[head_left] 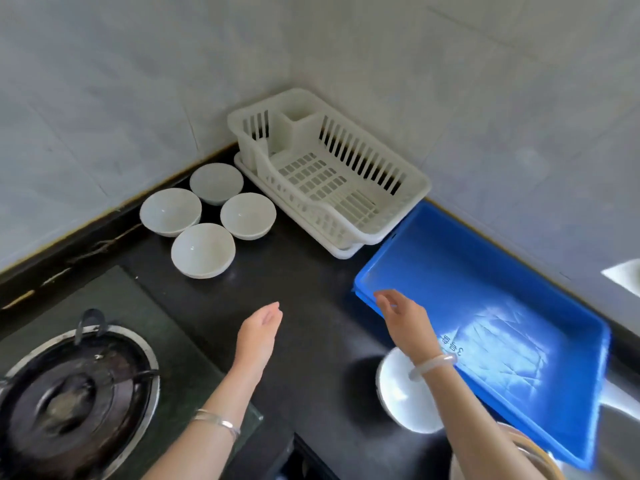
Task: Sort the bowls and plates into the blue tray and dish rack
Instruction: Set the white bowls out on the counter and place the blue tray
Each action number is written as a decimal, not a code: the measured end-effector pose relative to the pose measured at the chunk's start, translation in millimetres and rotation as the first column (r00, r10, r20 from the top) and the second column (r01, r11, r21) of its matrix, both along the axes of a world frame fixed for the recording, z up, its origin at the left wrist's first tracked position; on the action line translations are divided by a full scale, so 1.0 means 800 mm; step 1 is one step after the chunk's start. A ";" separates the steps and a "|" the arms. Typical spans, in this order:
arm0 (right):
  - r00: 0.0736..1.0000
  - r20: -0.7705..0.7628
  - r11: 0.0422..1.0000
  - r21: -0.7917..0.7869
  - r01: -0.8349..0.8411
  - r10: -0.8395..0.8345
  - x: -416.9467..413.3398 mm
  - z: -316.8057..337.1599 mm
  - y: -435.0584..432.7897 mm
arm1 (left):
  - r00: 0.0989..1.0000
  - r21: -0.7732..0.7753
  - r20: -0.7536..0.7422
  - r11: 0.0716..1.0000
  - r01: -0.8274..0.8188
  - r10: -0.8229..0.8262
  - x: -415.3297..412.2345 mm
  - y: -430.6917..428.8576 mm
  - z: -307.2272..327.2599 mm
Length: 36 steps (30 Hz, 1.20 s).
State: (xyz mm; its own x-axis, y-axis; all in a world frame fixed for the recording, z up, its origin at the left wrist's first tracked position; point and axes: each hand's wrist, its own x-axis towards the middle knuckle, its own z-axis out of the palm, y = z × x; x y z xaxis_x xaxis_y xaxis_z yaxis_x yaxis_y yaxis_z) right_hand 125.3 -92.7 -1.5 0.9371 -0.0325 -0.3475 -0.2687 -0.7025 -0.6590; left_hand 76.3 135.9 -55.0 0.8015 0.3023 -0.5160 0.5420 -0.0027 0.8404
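Left grip [259, 327] hangs slack and empty above the table [311, 289]; right grip [403, 317], also empty, hovers at the tray [485, 271] edge. Four bowls [204, 251] sit left of the rack [415, 183]; plate [398, 400] beside tray.

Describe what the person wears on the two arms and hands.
Both forearms are bare: no sleeves, no gloves. At the wrist of the left hand sit thin silver bangles. At the wrist of the right hand sits one smooth pale bangle, milky and rounded. No rings show.
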 end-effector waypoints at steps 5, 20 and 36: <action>0.992 0.065 0.961 -0.249 0.121 -0.108 -0.079 -0.019 -0.092 | 0.939 0.166 -0.023 0.925 0.343 -0.344 -0.015 -0.072 0.007; 0.968 0.012 0.903 -0.356 0.239 -0.251 -0.131 -0.042 -0.123 | 0.765 0.267 -0.097 0.723 0.637 -0.637 -0.057 -0.180 0.001; 0.908 0.081 0.898 -0.131 0.419 -0.412 -0.135 -0.008 -0.153 | 0.883 -0.338 -0.185 0.872 0.355 -0.431 -0.058 -0.184 -0.004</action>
State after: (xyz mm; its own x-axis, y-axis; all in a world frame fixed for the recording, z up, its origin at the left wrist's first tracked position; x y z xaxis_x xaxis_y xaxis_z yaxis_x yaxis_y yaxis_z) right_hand 17.2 -214.9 -8.0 0.8436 -0.4681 -0.2631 -0.5259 -0.6214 -0.5808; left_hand 30.3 -11.7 -58.4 0.6569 -0.2021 -0.7264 0.7354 -0.0406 0.6764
